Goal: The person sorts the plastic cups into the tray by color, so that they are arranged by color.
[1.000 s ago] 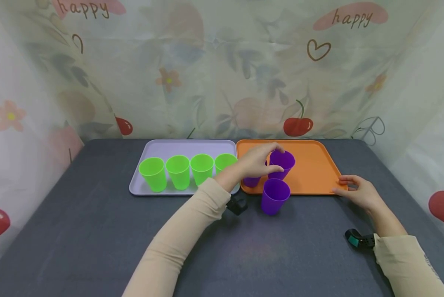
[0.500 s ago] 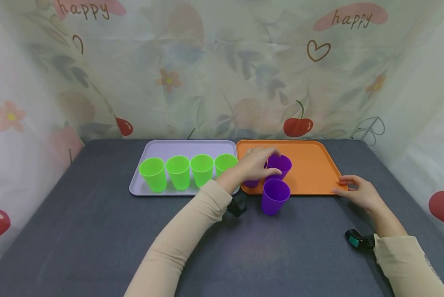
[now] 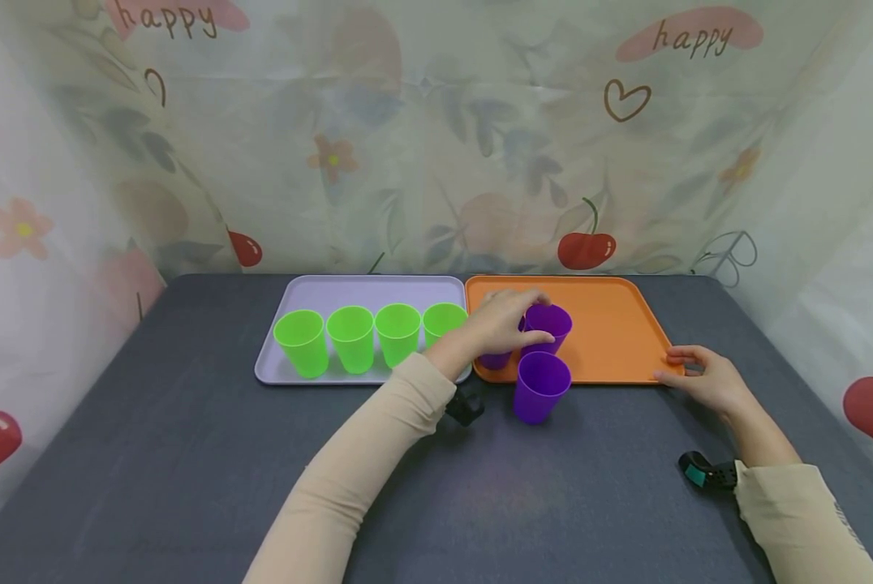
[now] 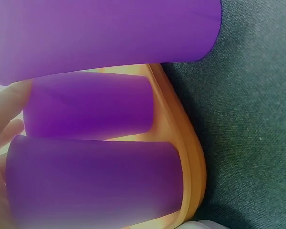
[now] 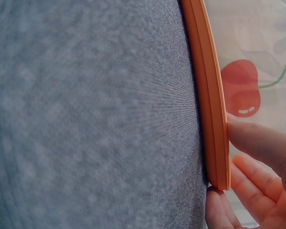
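Observation:
My left hand [image 3: 501, 322] reaches over the orange tray [image 3: 612, 324], thumb and fingers around the rim of an upright purple cup [image 3: 555, 322]. In the left wrist view the thumb touches this cup [image 4: 90, 107], between two other purple ones. One of those, a purple cup [image 3: 495, 361], stands at the tray's left end, mostly hidden by the hand. The other purple cup [image 3: 541, 395] stands upright on the table just before the tray's front edge. At the tray's front right corner, my right hand [image 3: 707, 379] pinches the rim, with the thumb on top in the right wrist view.
A lavender tray [image 3: 378, 289] lies left of the orange one, edges nearly meeting. Several green cups [image 3: 350, 341] stand on it in a row, the rightmost partly behind my left forearm. A dark cloth [image 3: 188, 454] covers the table, and a printed curtain [image 3: 422, 162] hangs behind.
Within the first half second my left hand and the purple cup it holds shifted slightly left and toward me. Since then they look still. My right hand has stayed at the tray corner.

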`<state>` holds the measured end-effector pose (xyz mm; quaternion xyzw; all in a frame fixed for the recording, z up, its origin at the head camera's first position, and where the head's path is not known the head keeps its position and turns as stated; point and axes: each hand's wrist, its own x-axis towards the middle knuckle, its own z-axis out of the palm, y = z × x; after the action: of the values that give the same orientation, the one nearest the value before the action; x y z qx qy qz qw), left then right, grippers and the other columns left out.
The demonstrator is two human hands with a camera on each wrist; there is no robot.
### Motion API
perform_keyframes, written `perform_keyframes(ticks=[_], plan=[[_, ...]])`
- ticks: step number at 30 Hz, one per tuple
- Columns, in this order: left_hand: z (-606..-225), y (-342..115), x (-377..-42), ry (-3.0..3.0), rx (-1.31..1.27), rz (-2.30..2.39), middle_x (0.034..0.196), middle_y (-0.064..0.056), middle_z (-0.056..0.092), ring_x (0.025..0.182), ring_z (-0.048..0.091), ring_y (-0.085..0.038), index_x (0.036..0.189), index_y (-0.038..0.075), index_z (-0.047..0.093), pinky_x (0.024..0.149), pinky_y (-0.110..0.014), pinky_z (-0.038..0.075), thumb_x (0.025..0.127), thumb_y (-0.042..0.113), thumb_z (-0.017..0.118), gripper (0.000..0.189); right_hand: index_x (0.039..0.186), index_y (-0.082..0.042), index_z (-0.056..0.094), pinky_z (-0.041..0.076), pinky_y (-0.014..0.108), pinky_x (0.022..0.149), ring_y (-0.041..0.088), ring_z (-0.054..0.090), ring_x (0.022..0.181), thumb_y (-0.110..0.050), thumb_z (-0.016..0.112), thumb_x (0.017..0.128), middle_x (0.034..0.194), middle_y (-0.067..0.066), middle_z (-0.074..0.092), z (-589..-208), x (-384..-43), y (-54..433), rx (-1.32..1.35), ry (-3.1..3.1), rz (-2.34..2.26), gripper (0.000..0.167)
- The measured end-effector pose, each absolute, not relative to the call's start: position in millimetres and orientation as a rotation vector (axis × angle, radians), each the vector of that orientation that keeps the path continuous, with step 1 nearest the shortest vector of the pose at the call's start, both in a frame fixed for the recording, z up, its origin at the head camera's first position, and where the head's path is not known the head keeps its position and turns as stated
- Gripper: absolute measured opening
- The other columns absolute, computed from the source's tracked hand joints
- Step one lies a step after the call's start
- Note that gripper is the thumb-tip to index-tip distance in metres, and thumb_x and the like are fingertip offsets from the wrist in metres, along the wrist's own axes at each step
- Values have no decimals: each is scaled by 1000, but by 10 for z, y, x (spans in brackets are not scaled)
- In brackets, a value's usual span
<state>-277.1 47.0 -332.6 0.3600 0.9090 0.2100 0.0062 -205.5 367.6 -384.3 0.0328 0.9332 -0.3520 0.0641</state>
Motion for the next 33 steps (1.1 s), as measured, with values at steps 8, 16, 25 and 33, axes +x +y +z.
perform_keyframes(ticks=[8,16,25,33], plan=[[-3269,430,-2772,2820,1159,719,132,1,56,125,50,-16,131,17,49,106,-38,36,83,46,66,59,136,7,35,41,55,93,48,39,122,-40,58,90,136,33,39,-3832,-2047,3671,94,2811,-1067,70],[-3222,333,-2763,2760,1181,871,133,-4,55,126,48,-19,130,13,51,108,-33,36,84,40,67,56,136,7,35,41,55,94,49,39,122,-40,58,90,137,33,38,-3828,-2045,3672,96,2800,-1078,71],[-3222,170,-2683,2725,1265,1036,126,-5,59,122,51,-18,124,8,56,106,-32,39,84,30,69,47,137,7,34,40,56,94,50,39,122,-40,58,90,137,33,38,-3829,-2050,3677,90,2799,-1081,70],[-3261,36,-2557,2669,1362,1125,119,-9,62,114,56,-19,119,4,58,100,-30,43,84,26,70,44,137,7,34,39,57,95,51,39,122,-40,57,90,137,34,38,-3818,-2035,3659,99,2800,-1080,70]])
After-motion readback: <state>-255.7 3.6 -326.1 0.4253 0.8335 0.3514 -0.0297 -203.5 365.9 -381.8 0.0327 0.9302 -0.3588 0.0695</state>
